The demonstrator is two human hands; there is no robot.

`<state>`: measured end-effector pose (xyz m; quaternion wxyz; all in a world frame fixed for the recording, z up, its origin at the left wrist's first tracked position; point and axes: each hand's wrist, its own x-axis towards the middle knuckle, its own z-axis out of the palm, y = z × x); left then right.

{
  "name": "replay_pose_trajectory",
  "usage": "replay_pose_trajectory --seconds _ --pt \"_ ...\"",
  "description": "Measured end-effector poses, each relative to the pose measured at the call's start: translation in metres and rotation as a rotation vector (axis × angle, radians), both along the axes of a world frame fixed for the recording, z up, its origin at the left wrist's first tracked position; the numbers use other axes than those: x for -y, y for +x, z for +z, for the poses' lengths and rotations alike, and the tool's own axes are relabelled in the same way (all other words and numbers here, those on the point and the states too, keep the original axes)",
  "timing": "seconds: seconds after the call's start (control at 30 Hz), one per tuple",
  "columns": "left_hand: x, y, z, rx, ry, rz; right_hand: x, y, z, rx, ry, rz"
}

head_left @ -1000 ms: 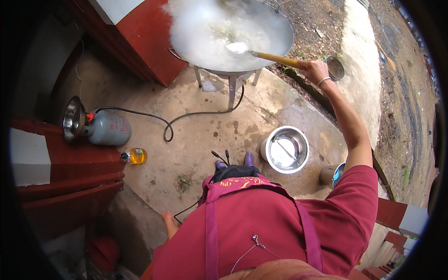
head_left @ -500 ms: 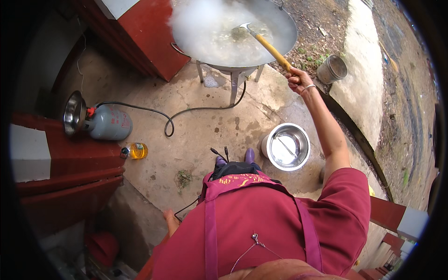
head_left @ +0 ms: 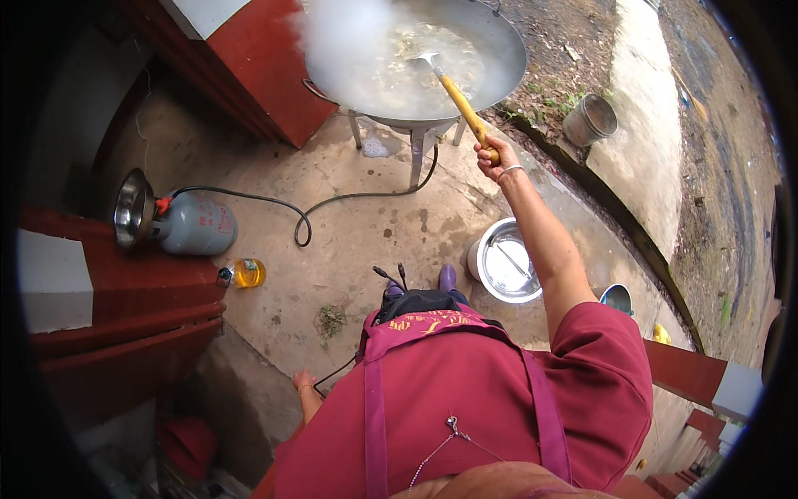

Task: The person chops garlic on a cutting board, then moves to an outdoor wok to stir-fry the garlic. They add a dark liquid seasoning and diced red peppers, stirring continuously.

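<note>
My right hand (head_left: 497,158), with a bracelet at the wrist, is closed around the yellow wooden handle of a long spatula (head_left: 463,106). The spatula's metal head dips into pale, bubbling liquid (head_left: 407,83) in a large wok (head_left: 509,71). Small pieces float in the liquid, and thick steam hides the wok's left part. My left hand (head_left: 304,379) hangs low beside my body, fingers loosely apart, with nothing seen in it.
Under the wok stands a metal stand (head_left: 417,158), with a black hose (head_left: 349,195) running to a grey gas cylinder (head_left: 199,223). A steel bowl (head_left: 133,208) leans there, beside a bottle of yellow oil (head_left: 247,273). Near my feet sits a steel pot (head_left: 476,264); a bucket (head_left: 588,122) stands right.
My right hand has come left and slightly down with the spatula. Its head has shifted a little left and down in the wok. A container beside my right arm has come into view.
</note>
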<state>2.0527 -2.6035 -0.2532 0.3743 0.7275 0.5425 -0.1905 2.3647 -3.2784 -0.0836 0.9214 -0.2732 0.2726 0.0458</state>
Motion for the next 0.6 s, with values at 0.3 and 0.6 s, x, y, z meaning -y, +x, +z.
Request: replay_pose_trajectory --seconds 0.3,0.6 --pt "-0.04 0.01 -0.042 -0.148 0.037 -0.248 0.0 -0.064 -0.001 -0.19 -0.329 0.006" --pt "-0.013 0.094 -0.038 -0.455 0.252 -0.81 -0.061 -0.441 -0.211 -0.925 -1.603 1.59"
